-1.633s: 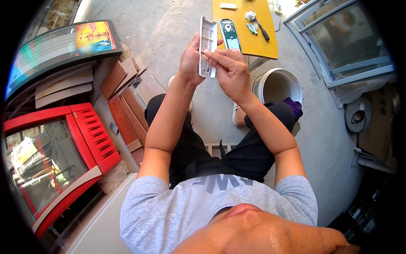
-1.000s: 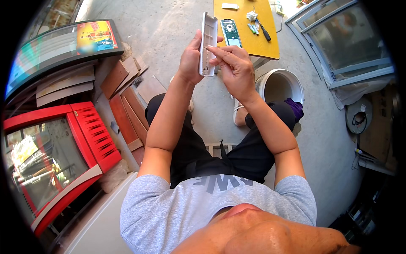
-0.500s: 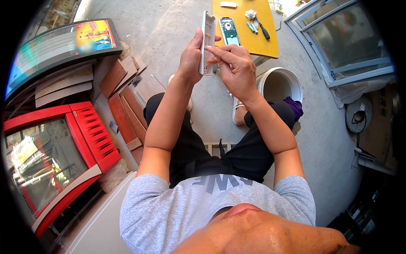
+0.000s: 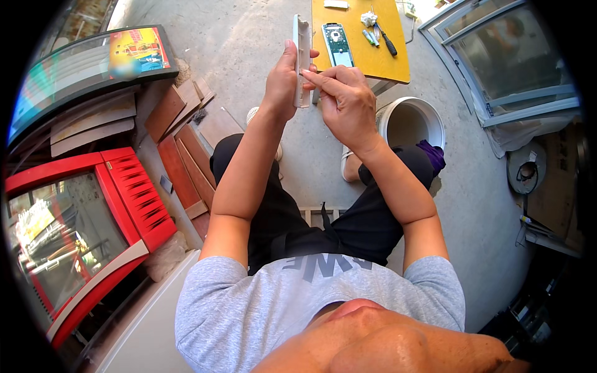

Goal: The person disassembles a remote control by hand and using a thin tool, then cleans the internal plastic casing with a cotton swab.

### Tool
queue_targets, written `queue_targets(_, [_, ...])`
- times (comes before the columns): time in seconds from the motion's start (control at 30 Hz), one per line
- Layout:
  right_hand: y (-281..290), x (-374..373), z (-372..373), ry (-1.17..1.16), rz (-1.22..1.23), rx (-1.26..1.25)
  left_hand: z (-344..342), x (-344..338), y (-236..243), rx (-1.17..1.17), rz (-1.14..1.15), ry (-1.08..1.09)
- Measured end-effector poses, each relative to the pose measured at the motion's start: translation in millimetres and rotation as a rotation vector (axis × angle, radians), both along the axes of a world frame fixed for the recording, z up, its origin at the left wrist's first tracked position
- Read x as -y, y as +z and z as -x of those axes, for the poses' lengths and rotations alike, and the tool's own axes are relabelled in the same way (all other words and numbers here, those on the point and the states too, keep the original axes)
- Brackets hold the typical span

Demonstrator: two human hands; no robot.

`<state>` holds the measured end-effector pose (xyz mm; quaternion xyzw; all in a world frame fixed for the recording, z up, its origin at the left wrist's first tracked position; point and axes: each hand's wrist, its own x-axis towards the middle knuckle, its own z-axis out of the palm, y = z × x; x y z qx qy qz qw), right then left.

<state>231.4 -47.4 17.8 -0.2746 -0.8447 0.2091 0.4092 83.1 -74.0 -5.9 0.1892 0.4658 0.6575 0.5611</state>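
Note:
Upright in my left hand (image 4: pixel 282 86) is a long white plastic casing half (image 4: pixel 303 38), hollow side facing right. My left fingers wrap behind it and their tips show past its right edge. My right hand (image 4: pixel 349 104) is at the hollow side, index fingertip against the inside near the middle, other fingers curled. Whether anything small sits in those right fingers is hidden. Just beyond, on the yellow table (image 4: pixel 392 67), lies the matching device half with a green circuit board (image 4: pixel 337 45), like an opened remote control.
The table also bears a screwdriver (image 4: pixel 389 43), two batteries (image 4: pixel 370 37), a crumpled white wad (image 4: pixel 369 19) and a small white cover (image 4: pixel 336 4). A white bucket (image 4: pixel 413 121) stands by my right knee. Wood boards (image 4: pixel 186 165) and a red-framed cabinet (image 4: pixel 140 199) are at left.
The casing half has turned slightly, so its hollow side shows narrower. My right index finger stays at its inside, a little lower, and both arms have barely moved.

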Motion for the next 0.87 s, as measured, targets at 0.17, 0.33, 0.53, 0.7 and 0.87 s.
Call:
queue_targets(0.17, [1.4,-0.6,0.1,0.01,-0.023,0.012,1.5,1.7,0.1,-0.037,0.021,0.016])
queue_targets(0.33, [-0.7,1.3,-0.5,0.098,-0.02,0.07,6.8,1.0,-5.6,-0.027,0.047,0.063])
queue_targets(0.53, [6.0,-6.2,-3.1,-0.001,-0.016,-0.061,26.6,-1.7,3.0,0.16,-0.09,0.147])
queue_targets(0.7, [2.7,-3.7,-0.9,0.109,0.124,-0.069,22.2,-2.2,-6.2,0.265,-0.101,-0.047])
queue_targets(0.87, [4.6,-13.3,-2.7,0.24,0.051,-0.054,15.2,-5.0,-4.5,0.317,-0.064,-0.011])
